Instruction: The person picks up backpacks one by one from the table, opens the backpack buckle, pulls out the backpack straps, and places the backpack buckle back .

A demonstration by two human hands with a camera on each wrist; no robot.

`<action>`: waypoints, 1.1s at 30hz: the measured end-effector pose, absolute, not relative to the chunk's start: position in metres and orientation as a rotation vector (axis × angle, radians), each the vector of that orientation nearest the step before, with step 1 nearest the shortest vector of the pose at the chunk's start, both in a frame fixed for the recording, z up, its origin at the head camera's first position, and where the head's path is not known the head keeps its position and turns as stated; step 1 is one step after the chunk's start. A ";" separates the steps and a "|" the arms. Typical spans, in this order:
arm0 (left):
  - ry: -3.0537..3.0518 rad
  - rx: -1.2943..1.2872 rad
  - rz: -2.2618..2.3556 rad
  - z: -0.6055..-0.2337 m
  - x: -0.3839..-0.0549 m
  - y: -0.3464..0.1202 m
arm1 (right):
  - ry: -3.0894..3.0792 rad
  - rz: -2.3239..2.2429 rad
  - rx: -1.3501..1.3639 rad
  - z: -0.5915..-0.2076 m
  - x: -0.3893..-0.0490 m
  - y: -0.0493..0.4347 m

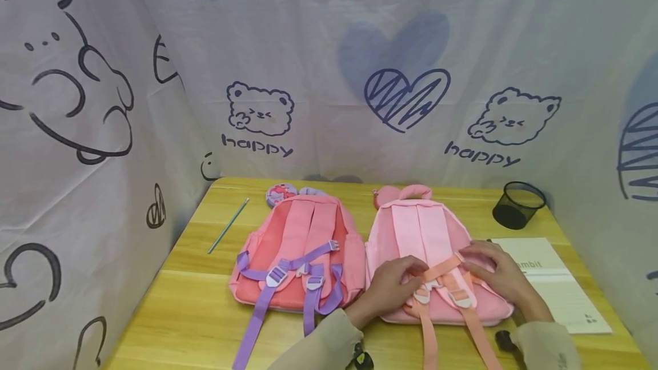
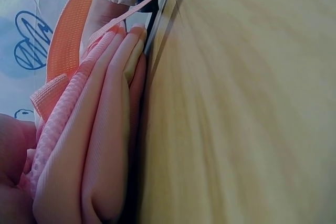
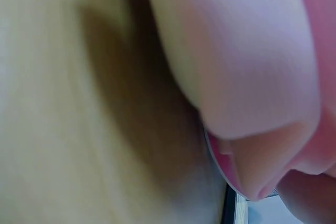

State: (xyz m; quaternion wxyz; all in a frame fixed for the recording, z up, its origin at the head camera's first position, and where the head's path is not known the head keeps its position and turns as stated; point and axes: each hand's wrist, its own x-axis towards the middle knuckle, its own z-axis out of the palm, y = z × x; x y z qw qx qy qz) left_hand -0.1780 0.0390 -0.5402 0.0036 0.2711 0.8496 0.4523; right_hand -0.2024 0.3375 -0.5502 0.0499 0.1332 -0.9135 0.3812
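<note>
A light pink backpack (image 1: 390, 233) lies with its shoulder straps facing up, in front of me to the right. Across those straps runs an orange webbing strap (image 1: 443, 268). My left hand (image 1: 393, 284) pinches this strap at its left end, beside a white buckle (image 1: 422, 294). At the other end, the fingers and thumb of my right hand (image 1: 501, 276) hold it. The left wrist view shows the backpack's layered pink side (image 2: 105, 129) and part of the left hand (image 2: 13, 166). Blurred pink fabric (image 3: 252, 66) fills much of the right wrist view.
To the left lies a coral backpack (image 1: 354, 256) with purple straps (image 1: 262, 318). A green pencil (image 1: 228, 225) rests farther left on the wooden table (image 1: 169, 301). Behind my right hand are an open notebook (image 1: 560, 290) and a black mesh pen cup (image 1: 518, 207). Printed curtains surround the table.
</note>
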 end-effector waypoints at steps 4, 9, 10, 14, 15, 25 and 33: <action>2.657 0.846 1.423 -0.540 -0.178 0.039 | -2.791 1.171 0.403 -0.550 -0.203 0.338; 2.583 0.803 1.472 -0.538 -0.176 0.038 | -2.795 1.206 0.405 -0.550 -0.201 0.338; 2.564 0.794 1.486 -0.537 -0.176 0.038 | -2.796 1.206 0.405 -0.550 -0.201 0.338; 2.519 0.766 1.519 -0.534 -0.175 0.037 | -2.798 1.195 0.399 -0.549 -0.200 0.338; 2.513 0.762 1.526 -0.533 -0.175 0.037 | -2.802 1.184 0.393 -0.548 -0.200 0.338; 2.512 0.813 1.501 -0.508 -0.174 0.027 | -2.832 1.224 0.384 -0.536 -0.197 0.340; 2.602 0.907 1.472 -0.452 -0.182 -0.024 | -2.849 1.121 0.371 -0.520 -0.197 0.338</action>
